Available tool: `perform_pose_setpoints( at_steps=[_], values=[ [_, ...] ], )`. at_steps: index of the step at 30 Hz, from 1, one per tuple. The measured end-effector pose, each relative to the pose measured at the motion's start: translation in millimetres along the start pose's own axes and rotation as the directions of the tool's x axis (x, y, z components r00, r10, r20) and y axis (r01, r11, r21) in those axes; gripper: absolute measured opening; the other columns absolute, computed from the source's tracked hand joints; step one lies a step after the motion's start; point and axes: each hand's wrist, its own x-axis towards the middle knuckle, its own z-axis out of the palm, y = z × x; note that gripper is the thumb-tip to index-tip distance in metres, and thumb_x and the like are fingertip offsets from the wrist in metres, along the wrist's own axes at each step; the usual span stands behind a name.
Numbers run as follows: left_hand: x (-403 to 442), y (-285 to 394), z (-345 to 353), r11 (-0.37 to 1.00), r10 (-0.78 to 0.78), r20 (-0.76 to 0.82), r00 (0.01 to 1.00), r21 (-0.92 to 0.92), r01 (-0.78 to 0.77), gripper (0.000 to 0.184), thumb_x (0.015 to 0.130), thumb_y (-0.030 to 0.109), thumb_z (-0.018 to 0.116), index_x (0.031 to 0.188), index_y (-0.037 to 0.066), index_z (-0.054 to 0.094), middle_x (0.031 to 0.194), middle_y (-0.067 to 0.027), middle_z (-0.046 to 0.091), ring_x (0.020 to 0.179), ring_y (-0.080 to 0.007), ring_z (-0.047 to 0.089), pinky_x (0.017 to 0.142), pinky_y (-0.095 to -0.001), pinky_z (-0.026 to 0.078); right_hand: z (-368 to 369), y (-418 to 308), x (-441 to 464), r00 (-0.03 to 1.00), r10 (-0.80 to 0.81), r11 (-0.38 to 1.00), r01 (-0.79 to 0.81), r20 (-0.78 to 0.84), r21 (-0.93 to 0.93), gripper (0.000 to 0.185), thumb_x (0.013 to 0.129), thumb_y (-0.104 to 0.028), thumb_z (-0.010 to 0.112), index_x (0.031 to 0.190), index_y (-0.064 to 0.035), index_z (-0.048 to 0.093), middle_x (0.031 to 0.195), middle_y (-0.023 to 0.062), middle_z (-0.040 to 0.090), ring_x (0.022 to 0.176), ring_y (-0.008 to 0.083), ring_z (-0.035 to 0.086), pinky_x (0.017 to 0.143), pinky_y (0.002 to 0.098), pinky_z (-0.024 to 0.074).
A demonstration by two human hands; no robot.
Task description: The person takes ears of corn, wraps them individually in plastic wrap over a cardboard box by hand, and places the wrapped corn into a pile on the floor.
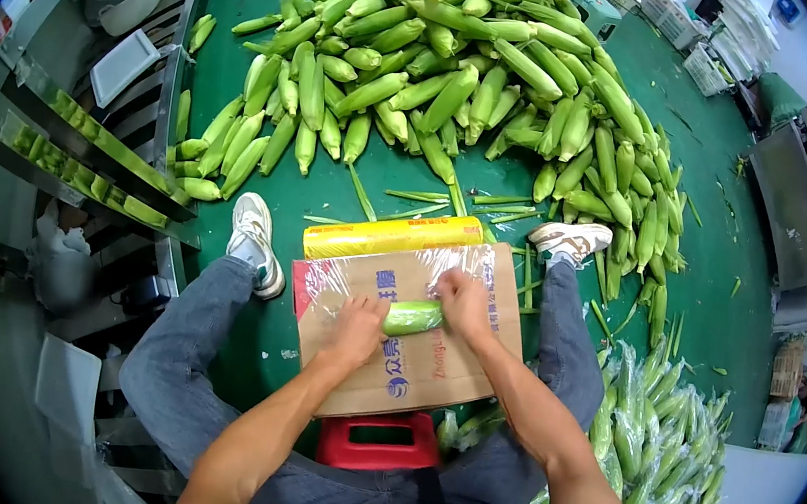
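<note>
One green ear of corn (412, 319) lies across the cardboard (357, 387), between my two hands. My left hand (360, 329) is closed at its left end. At its right end, my right hand (463, 302) has its fingers curled together, with clear plastic film (422, 262) around and beyond them; what exactly the fingers pinch is too small to make out. Just past the cardboard's far edge sits a yellow roll of film (393, 238), from which the clear film stretches over the board.
A large heap of unwrapped corn (446, 66) covers the green floor (717, 321) ahead. Film-wrapped corn (652, 444) is piled at the lower right. A red stool (378, 456) stands under the cardboard. Metal racks (85, 137) are on the left, and a shoe rests on either side.
</note>
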Motion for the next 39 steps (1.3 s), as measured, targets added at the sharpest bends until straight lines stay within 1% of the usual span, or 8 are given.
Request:
perform_pose_setpoints(
  at_steps=[6,12,14,16,18,21,30,39],
  values=[
    [-37,13,3,0.987,0.03,-0.019,0.999,-0.154,-0.033,0.061,0.064,0.015,0.086,0.121,0.005,0.064,0.107,-0.0192,0.067,0.107,-0.0397,0.058,0.098,-0.0471,0.045,-49,-6,-89,0.857,-0.429,0.877,0.471,0.286,-0.095,0.05,0.086,-0.032,0.076,0.122,-0.0038,0.054,0.11,0.0247,0.062,0.098,0.0456,0.062,0.086,0.0505,0.0512],
    [-96,37,9,0.957,-0.016,0.26,0.965,-0.275,0.09,0.07,0.075,0.038,0.083,0.135,0.011,0.058,0.113,-0.0214,0.063,0.116,-0.0393,0.053,0.104,-0.054,0.037,-62,12,-85,0.494,-0.223,0.939,0.339,0.84,0.05,0.062,0.087,-0.048,0.072,0.124,-0.0017,0.053,0.105,0.0285,0.066,0.093,0.0489,0.064,0.083,0.0539,0.0517],
    [-62,34,-2,0.977,-0.02,-0.064,0.998,0.21,0.033,0.063,0.081,0.036,0.078,0.134,0.009,0.056,0.117,-0.0178,0.061,0.118,-0.0373,0.05,0.104,-0.054,0.035,-49,-25,-45,0.535,-0.031,0.832,0.482,0.844,-0.275,0.065,0.088,-0.058,0.066,0.121,-0.0036,0.055,0.101,0.0275,0.067,0.095,0.046,0.067,0.082,0.0503,0.0532],
    [-5,16,-25,0.948,-0.169,-0.234,0.958,0.227,0.223,0.055,0.087,0.032,0.072,0.133,0.007,0.056,0.118,-0.0165,0.058,0.116,-0.0357,0.051,0.1,-0.0511,0.038,-28,-50,10,0.648,0.082,0.747,0.463,0.757,-0.478,0.067,0.09,-0.063,0.059,0.118,-0.0027,0.057,0.096,0.0275,0.068,0.094,0.0425,0.067,0.081,0.0494,0.0533],
    [24,2,-20,0.984,-0.086,-0.144,0.986,0.141,0.107,0.05,0.089,0.029,0.069,0.132,0.007,0.056,0.115,-0.0164,0.058,0.113,-0.0354,0.053,0.098,-0.0495,0.04,-12,-65,42,0.775,-0.398,0.474,0.631,0.491,-0.614,0.056,0.092,-0.055,0.061,0.112,-0.0028,0.06,0.092,0.0246,0.069,0.09,0.0367,0.068,0.078,0.0472,0.0536],
    [31,4,-17,0.998,-0.054,-0.137,0.989,0.008,0.056,0.05,0.09,0.028,0.069,0.132,0.005,0.055,0.112,-0.016,0.058,0.107,-0.035,0.055,0.094,-0.0468,0.043,19,-60,63,0.701,-0.377,0.354,0.713,0.606,-0.605,0.039,0.095,-0.044,0.061,0.101,-0.006,0.063,0.089,0.0184,0.069,0.087,0.0324,0.066,0.075,0.0436,0.0535],
    [-65,26,42,0.999,0.051,-0.197,0.979,0.014,-0.049,0.067,0.073,0.013,0.077,0.134,0.004,0.052,0.098,-0.0137,0.057,0.095,-0.0313,0.056,0.082,-0.0439,0.045,-21,4,-57,0.785,-0.478,0.7,0.612,0.395,-0.369,0.02,0.092,-0.03,0.065,0.093,-0.0097,0.065,0.094,0.01,0.062,0.086,0.0305,0.06,0.075,0.0415,0.0497],
    [-100,54,11,0.99,0.035,0.227,0.973,-0.143,-0.002,0.054,0.079,0.024,0.078,0.126,0.004,0.059,0.11,-0.0161,0.057,0.109,-0.0363,0.052,0.096,-0.0501,0.041,-28,17,-138,0.852,-0.38,0.761,0.51,0.36,-0.401,0.02,0.089,-0.027,0.069,0.096,-0.0089,0.066,0.096,0.0118,0.06,0.095,0.0304,0.055,0.078,0.0455,0.0432]
  ],
)
